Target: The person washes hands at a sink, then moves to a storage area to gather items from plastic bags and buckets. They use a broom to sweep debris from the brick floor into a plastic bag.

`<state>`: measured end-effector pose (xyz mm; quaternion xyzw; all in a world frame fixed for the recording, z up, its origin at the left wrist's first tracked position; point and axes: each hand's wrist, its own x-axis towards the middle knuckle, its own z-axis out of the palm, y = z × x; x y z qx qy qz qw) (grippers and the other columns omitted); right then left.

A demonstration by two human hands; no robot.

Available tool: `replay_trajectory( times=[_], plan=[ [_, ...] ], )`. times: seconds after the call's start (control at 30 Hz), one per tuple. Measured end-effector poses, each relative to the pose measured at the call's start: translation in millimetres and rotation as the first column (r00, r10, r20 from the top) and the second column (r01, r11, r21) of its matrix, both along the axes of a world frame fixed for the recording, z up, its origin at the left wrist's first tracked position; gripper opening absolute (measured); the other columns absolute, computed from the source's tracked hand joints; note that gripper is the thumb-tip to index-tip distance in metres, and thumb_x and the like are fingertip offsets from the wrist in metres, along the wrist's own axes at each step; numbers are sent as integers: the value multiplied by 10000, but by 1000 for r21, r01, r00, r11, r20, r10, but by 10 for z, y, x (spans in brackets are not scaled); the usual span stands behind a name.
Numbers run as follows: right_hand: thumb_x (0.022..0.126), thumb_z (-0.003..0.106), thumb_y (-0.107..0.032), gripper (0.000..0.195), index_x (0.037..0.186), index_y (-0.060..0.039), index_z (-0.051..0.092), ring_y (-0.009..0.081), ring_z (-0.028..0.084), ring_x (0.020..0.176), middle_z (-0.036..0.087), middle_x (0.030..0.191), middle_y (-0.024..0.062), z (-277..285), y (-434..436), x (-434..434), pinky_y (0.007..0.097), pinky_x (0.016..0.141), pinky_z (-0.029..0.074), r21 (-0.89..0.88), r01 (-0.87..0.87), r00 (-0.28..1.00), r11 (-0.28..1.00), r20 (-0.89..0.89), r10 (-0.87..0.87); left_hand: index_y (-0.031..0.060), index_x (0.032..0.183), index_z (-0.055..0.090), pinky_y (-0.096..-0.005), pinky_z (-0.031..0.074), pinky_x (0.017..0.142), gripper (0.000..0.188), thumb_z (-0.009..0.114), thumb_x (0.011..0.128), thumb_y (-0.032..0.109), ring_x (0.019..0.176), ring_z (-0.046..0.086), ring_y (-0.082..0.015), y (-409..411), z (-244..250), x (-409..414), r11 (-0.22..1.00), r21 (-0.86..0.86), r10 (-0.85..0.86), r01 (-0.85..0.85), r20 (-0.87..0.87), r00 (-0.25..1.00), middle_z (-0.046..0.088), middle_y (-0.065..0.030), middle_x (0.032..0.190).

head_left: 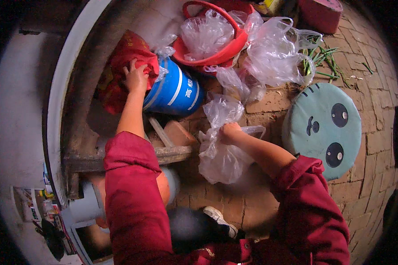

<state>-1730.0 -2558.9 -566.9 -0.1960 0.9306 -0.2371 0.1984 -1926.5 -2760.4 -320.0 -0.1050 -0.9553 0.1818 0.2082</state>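
My left hand lies on a red bag with yellowish print, its fingers spread against the crumpled material; whether it pinches a fold I cannot tell. Beside that bag a blue bucket with white stripes leans at a tilt. Gathered in my right hand is a clear plastic bag, which bulges out above and below the fist. Beyond stands a red plastic basket with clear plastic bags in it. More clear bags lie to its right.
A round pale-green stool with a cartoon face stands on the brick floor at right. Green leafy stalks lie above it. A wooden frame is between my arms. At top right is a reddish stool-like object.
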Motion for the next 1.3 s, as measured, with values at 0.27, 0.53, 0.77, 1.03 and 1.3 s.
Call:
replay_trajectory(
  times=[0.27, 0.53, 0.77, 1.03, 1.3],
  plan=[
    [660, 639, -334, 330, 872, -82, 671, 299, 625, 873, 641, 886, 141, -151, 121, 38, 394, 737, 500, -17, 1, 1000, 1000, 24, 0, 174, 986, 672, -398, 389, 951, 305, 647, 683, 150, 1101, 471, -313, -439, -376, -546, 993, 86, -106, 83, 312, 944, 484, -73, 1241],
    [662, 659, -313, 323, 858, -57, 671, 297, 636, 847, 648, 890, 140, -50, 201, -44, 381, 734, 510, -54, 28, 999, 998, 31, -26, 61, 1079, 627, -314, 376, 951, 342, 585, 760, 176, 1149, 488, -251, -345, 102, -525, 819, 559, -254, -127, 552, 794, 486, -159, 1274],
    [708, 630, -217, 306, 990, -100, 643, 294, 596, 969, 614, 1028, 134, -129, 164, -160, 397, 786, 450, 28, 40, 990, 999, 133, -43, 45, 1342, 321, -373, 335, 993, 847, 688, 693, 448, 1210, 412, -312, 105, 253, -212, 759, 640, 107, 119, -304, 947, 414, -208, 1315],
    [747, 575, -243, 318, 1023, -97, 634, 287, 592, 977, 603, 1057, 132, -108, -331, -362, 405, 825, 430, -76, 12, 997, 997, 79, -6, 26, 1382, 232, -380, 291, 1023, 1070, 691, 613, 612, 1277, 319, -295, -1000, 164, -574, 510, 782, 216, -358, 287, 933, 280, -179, 1413],
    [695, 597, -258, 311, 921, -58, 670, 296, 621, 938, 647, 970, 157, -435, 15, -736, 396, 813, 473, -6, 56, 979, 998, 198, -54, 44, 1277, 460, -332, 351, 961, 725, 579, 767, 544, 1174, 445, -201, -561, -120, -485, 443, 530, 338, -723, 649, 682, 485, -115, 1278]
  ],
)
